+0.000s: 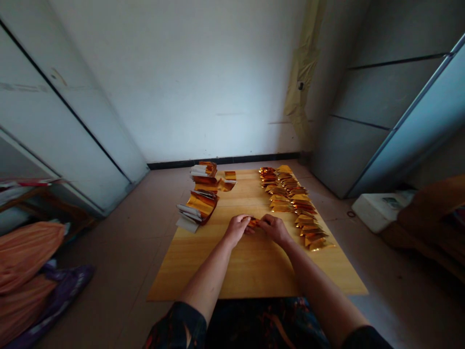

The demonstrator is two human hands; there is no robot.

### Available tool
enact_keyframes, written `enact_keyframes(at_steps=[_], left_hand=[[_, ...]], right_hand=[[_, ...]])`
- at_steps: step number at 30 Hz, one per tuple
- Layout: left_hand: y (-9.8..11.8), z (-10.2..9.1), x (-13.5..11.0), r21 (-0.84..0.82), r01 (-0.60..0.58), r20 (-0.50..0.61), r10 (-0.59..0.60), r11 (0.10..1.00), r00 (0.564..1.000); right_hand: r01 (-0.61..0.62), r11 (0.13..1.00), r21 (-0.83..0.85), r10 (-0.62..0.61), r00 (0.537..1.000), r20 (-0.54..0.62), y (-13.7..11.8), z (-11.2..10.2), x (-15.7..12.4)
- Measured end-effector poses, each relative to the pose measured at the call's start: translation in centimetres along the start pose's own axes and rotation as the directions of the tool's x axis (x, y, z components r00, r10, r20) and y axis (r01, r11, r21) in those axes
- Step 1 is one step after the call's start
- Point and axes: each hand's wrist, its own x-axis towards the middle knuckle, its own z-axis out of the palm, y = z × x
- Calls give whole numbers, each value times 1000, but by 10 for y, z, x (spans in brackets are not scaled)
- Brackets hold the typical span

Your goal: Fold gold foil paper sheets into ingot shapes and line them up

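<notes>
Both hands meet at the middle of a low wooden board point(254, 271). My left hand point(238, 228) and my right hand point(275, 229) are closed, fingers pinched on a small piece of gold foil paper point(254, 223) held between them. Only a sliver of the foil shows between the fingertips. To the left of my left hand lies a stack of unfolded gold foil sheets point(198, 206). A long row of folded gold foil pieces point(294, 203) runs along the board's right side, just past my right hand.
More foil sheets point(205, 172) lie at the board's far left. A white box point(378, 208) sits on the floor at right beside a brown cushion point(432, 208). Orange and purple cloth point(32, 271) is heaped at left. White cabinets flank both sides.
</notes>
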Motion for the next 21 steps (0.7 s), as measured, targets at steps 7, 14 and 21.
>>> enact_keyframes(at_steps=[7, 14, 21], left_hand=[[9, 2, -7, -35, 11, 32, -10, 999, 999], [11, 3, -11, -82, 28, 78, -22, 996, 997], [7, -2, -6, -104, -12, 167, 29, 994, 985]], right_hand=[[28, 999, -35, -27, 1000, 12, 6, 3, 3], [28, 999, -22, -27, 999, 27, 5, 4, 3], [12, 1000, 20, -12, 1000, 6, 6, 4, 3]])
